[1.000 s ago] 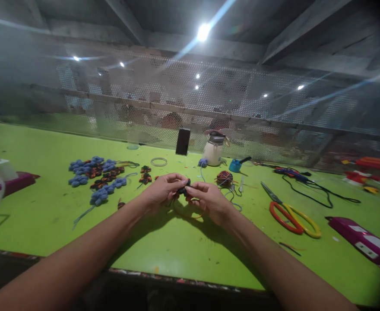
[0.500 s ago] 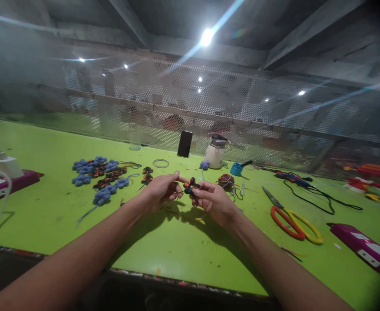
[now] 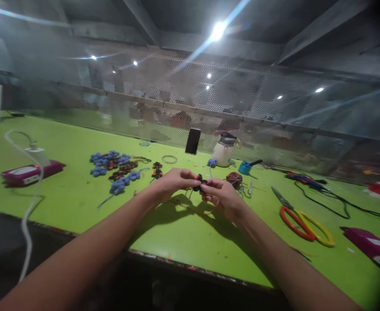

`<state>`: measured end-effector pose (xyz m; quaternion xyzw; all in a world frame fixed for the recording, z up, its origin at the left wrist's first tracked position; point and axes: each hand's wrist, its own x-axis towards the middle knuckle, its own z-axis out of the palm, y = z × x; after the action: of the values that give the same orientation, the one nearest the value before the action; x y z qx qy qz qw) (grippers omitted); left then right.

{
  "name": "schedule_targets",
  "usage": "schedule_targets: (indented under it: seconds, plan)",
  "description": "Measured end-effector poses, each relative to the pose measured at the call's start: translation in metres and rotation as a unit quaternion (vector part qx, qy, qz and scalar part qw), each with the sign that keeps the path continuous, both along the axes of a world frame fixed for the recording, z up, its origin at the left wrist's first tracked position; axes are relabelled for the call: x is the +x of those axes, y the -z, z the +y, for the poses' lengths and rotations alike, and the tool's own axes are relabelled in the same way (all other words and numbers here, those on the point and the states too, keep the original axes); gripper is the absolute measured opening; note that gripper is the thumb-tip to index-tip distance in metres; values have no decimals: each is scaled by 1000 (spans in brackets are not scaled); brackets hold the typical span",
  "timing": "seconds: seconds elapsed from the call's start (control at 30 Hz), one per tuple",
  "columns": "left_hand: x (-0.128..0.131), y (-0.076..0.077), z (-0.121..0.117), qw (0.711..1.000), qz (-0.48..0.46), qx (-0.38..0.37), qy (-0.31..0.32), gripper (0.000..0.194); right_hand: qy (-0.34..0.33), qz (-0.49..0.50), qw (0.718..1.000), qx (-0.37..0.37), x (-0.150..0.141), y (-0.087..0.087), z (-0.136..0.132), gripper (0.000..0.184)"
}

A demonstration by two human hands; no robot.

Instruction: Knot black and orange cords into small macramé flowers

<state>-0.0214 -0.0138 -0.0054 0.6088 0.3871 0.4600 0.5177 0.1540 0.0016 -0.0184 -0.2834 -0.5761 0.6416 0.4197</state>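
Between my two hands, above the green table, is a small dark crocheted flower with red and orange in its yarn. My left hand pinches it from the left, fingers closed on its edge. From the right, the thumb and fingers of my right hand grip it too. Thin loose strands hang below the flower. A ball of multicoloured yarn lies just beyond my right hand. To the left of my hands lie blue crocheted flowers and dark orange-flecked ones.
Scissors with red and yellow handles lie to the right. Purple power strips sit at both sides, the left one with a white cable. At the back stand a phone, a pale jug and a blue pot before a mesh panel.
The view has turned slightly left, so things appear farther right. My left fingers have moved in from beside the flower to pinch it; the flower has tilted and shows less of its face.
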Motion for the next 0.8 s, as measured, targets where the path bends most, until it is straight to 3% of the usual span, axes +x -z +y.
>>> schedule_targets:
  seconds: [0.07,0.13,0.3,0.4,0.53,0.63,0.7,0.8]
  plan:
    - [-4,-2,2,1000,6,-9,-23,16,6,-21,1000,6,-2,2,0,19]
    - [-15,-14,3,999,-3,-15,-39,14,24,-48,998,31,-3,2,0,21]
    - [-65,-69,-5,975,-121,114,-146,11,118,-174,969,129,-1,2,1,25]
    - [-88,-85,-10,965,-137,147,-168,9,129,-270,933,201,-7,0,-1,25]
    - [-94,-76,-10,958,-151,128,-205,13,78,-353,874,324,-34,-14,-17,16]
    - [-92,-65,-6,948,-191,105,-233,17,-34,-416,783,461,-58,-22,-44,18]
    - [-91,-63,-3,940,-216,97,-245,19,-94,-440,727,518,-68,-21,-62,20]
    - [-92,-65,-3,929,-235,104,-267,19,-118,-445,691,558,-72,-12,-75,20]
